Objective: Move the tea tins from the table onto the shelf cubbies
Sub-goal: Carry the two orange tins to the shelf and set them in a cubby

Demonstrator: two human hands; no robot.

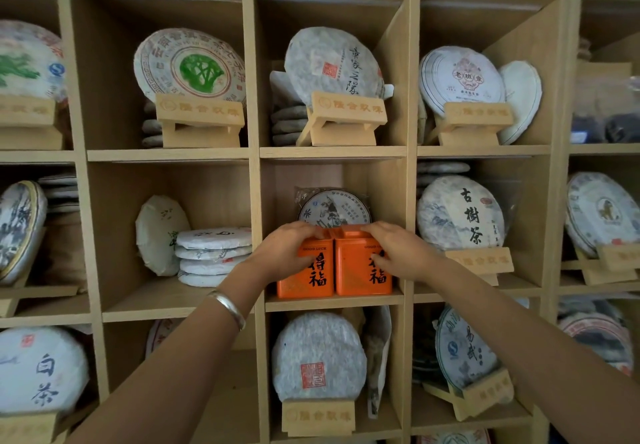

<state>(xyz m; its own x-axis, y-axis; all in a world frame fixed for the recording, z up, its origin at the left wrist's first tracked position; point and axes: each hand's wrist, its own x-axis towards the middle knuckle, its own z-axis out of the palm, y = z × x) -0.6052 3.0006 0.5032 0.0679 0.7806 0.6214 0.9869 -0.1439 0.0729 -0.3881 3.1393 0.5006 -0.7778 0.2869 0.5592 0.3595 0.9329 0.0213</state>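
Observation:
Two orange tea tins with black characters stand upright side by side on the floor of the middle cubby (334, 302). My left hand (285, 251) grips the top and front of the left tin (313, 279). The right tin (360, 279) is held the same way by my right hand (398, 251), fingers curled over its lid. The tins touch each other. A wrapped tea cake (334, 209) leans against the cubby's back wall behind them, partly hidden.
The wooden shelf wall fills the view. Neighbouring cubbies hold paper-wrapped round tea cakes on wooden stands (343, 118), and stacks of cakes (213, 256) lie in the cubby to the left. A silver bracelet (228, 308) sits on my left wrist.

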